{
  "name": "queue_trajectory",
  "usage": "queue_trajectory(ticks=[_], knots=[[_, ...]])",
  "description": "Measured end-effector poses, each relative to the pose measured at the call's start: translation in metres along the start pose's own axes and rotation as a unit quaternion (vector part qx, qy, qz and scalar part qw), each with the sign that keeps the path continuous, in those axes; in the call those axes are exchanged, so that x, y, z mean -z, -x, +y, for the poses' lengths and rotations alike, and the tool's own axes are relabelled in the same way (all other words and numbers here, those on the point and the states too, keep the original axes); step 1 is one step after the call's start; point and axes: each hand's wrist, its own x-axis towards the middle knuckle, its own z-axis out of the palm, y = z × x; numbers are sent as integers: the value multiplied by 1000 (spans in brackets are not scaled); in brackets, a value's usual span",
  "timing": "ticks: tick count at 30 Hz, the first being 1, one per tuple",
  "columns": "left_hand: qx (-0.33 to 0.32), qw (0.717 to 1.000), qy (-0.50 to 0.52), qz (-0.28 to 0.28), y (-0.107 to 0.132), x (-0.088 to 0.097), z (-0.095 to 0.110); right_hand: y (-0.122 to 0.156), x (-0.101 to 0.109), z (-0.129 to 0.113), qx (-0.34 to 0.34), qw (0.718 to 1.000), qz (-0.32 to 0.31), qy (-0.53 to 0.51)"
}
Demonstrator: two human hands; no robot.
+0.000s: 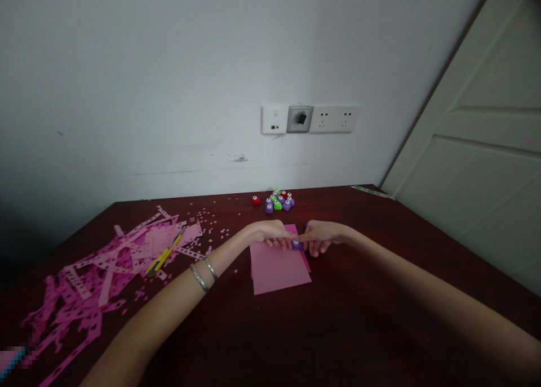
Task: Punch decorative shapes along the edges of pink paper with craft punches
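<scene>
Sheets of pink paper [281,271] lie on the dark table, one slightly askew over another. My left hand [270,232] is curled over the paper's upper part and grips it, its thumb reaching toward a small purple craft punch [297,245]. The punch sits at the paper's right edge. My right hand [322,236] is closed around the punch from the right, thumb pressing on its top. Whether paper is inside the punch's slot is hidden.
Behind my hands several small punches [278,204] cluster in purple, green and red, with a red punch [256,200] apart. At left, a yellow utility knife [165,253] rests on punched pink strips [97,268], scraps scattered around. A patterned strip [372,192] lies at the back right, by the wall.
</scene>
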Motion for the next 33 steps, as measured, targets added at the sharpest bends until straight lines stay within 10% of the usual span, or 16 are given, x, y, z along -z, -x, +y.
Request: queue_trajectory(ticks=[23,28,33], knots=[[5,999,24,-34,-22,4,-8,-8,-1,-26,-52,995,-81,33],[-53,991,-97,77,-5,-7,-7,-1,-2,-23,-38,997,-59,34],[-114,890,-348,272,32,-43,-13,9,-8,-16,-26,996,66,52]])
